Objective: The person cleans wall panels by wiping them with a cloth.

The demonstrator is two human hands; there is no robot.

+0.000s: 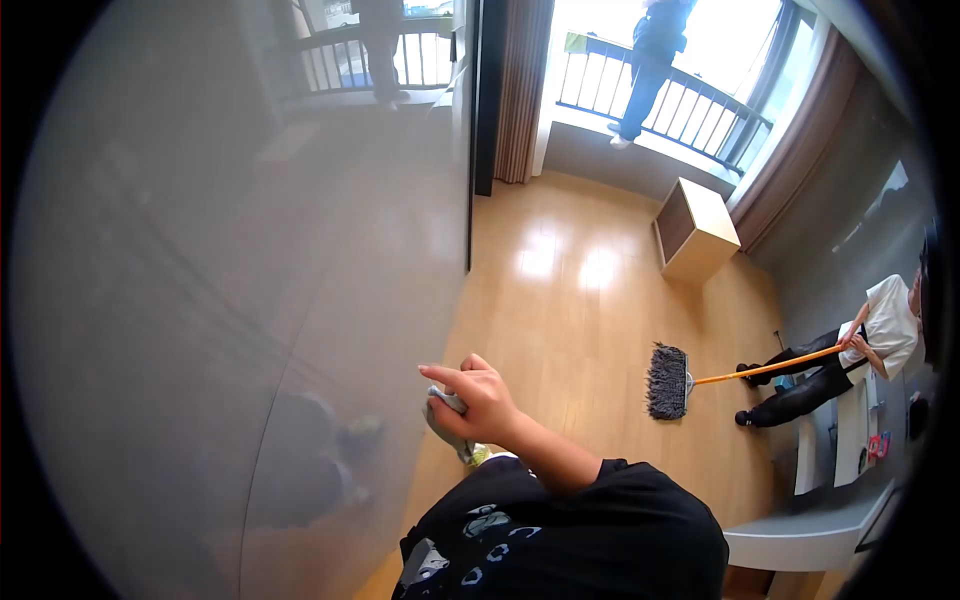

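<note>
My right hand (478, 398) is closed on a grey-green cloth (456, 439), with the index finger extended toward the glossy grey panel on the left (250, 250). Part of the cloth hangs down below the fingers. Whether the fingertip or the cloth touches the panel cannot be made out. The forearm comes from a black sleeve at the lower right. My left hand does not show.
A person at right holds an orange-handled mop (667, 382) on the wooden floor (560, 330). Another person stands on the window ledge by a railing (700, 97). A wooden cabinet (700, 232) stands below the window. White shelving (800, 537) is at lower right.
</note>
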